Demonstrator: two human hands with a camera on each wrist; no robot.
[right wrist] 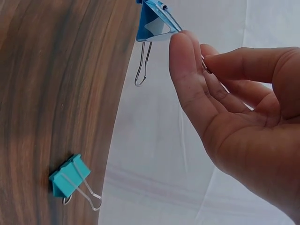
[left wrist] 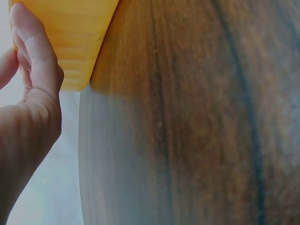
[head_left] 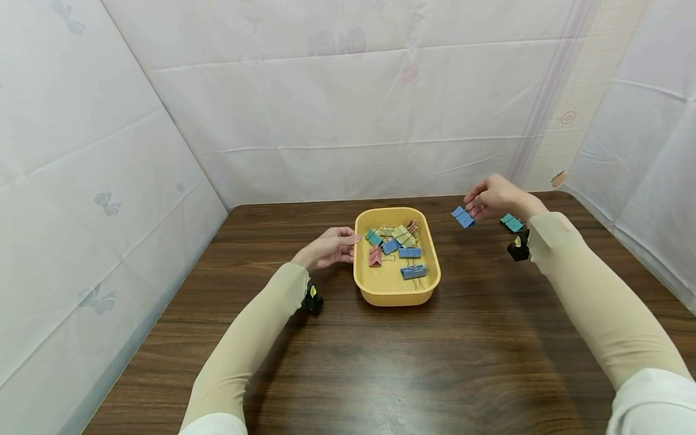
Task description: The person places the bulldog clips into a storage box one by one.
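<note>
A yellow plastic tray [head_left: 396, 290] stands in the middle of a dark wooden table [head_left: 380, 362] and holds several coloured binder clips [head_left: 405, 252]. My left hand [head_left: 328, 246] holds the tray's left rim, its fingers [left wrist: 35, 51] against the yellow wall [left wrist: 75, 33]. My right hand [head_left: 496, 196] is raised to the right of the tray and pinches a blue binder clip [head_left: 463, 217] by its wire handle; the blue clip [right wrist: 154, 23] hangs from the fingertips [right wrist: 187, 61]. A teal binder clip [head_left: 512, 223] lies on the table just right of that hand, and the teal clip [right wrist: 70, 176] shows in the right wrist view too.
White cloth walls [head_left: 348, 121] close in the table at the back and on both sides. A black wrist camera [head_left: 313, 299] sits under my left forearm and another wrist camera [head_left: 519, 248] under my right. Bare wood stretches in front of the tray.
</note>
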